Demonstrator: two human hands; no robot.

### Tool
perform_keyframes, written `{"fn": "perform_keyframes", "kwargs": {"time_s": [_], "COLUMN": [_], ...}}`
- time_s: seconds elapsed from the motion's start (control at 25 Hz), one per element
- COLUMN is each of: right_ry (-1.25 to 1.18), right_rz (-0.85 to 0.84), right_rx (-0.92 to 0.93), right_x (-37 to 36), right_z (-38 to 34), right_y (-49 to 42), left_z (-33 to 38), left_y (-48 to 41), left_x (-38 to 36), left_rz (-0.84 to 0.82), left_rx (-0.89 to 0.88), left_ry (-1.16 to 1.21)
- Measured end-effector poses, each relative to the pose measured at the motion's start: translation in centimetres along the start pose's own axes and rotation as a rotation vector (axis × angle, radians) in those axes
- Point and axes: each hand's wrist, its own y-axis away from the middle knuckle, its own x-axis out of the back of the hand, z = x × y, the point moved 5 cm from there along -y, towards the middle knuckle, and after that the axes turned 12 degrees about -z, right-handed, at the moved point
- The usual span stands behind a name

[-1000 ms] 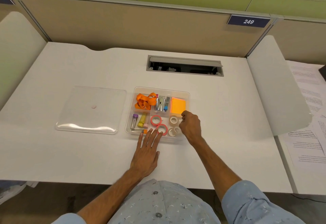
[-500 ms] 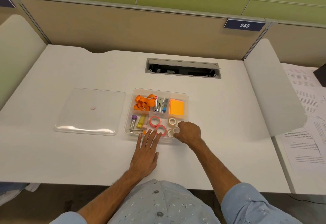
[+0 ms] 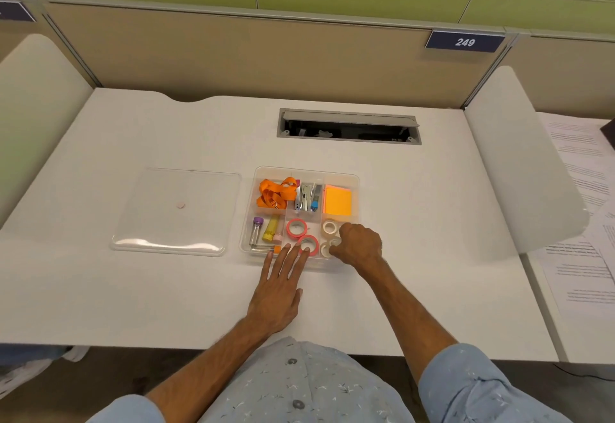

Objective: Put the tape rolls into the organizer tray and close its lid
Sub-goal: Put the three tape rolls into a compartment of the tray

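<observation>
Desk [image 3: 416, 223]: white, wide. I see a cable slot [image 3: 348, 128] at the back and printed papers [image 3: 585, 223] off to my right.
Lid [image 3: 176, 211]: clear, lying flat on the desk just left of the organizer tray, apart from it. Tray still uncovered.
Organizer tray [image 3: 356, 178]: clear, divided, centre of desk. Back row holds an orange lanyard [image 3: 274, 193], metal clips [image 3: 307, 198] and orange sticky notes [image 3: 337, 201]. Front left compartment holds a purple-capped tube [image 3: 256, 231] and a yellow tube [image 3: 271, 233].
Left hand [image 3: 278, 296]: I read it flat and spread, palm down on the desk, gripping nothing. Fingertips [image 3: 305, 251] lie over the tray's near edge and reach the nearer pink roll.
Right hand [image 3: 359, 244]: curled over the front right compartment, knuckles up. Fingers touch the white rolls; I cannot tell whether they pinch one.
Pink tape rolls [image 3: 297, 228]: two, lying flat in the front middle compartment, one behind the other.
White tape rolls [image 3: 329, 228]: front right compartment. One in plain sight at the back; others partly hidden under the right hand.
</observation>
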Motion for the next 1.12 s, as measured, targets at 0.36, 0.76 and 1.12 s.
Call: {"fn": "perform_keyframes", "kwargs": {"time_s": [0.36, 0.76, 1.12], "right_ry": [-0.303, -0.229, -0.172], "right_rz": [-0.05, -0.02, -0.01], "right_rx": [-0.016, -0.041, -0.044], "right_x": [-0.6, -0.3, -1.2], "right_z": [0.0, 0.6, -0.1], "right_y": [0.7, 1.0, 0.6], "left_z": [0.1, 0.2, 0.2], "left_y": [-0.1, -0.2, -0.1], "left_x": [0.0, -0.2, -0.3], "left_rz": [-0.011, -0.03, -0.043], "left_rx": [-0.001, 0.017, 0.029], "left_ry": [0.0, 0.004, -0.007]}}
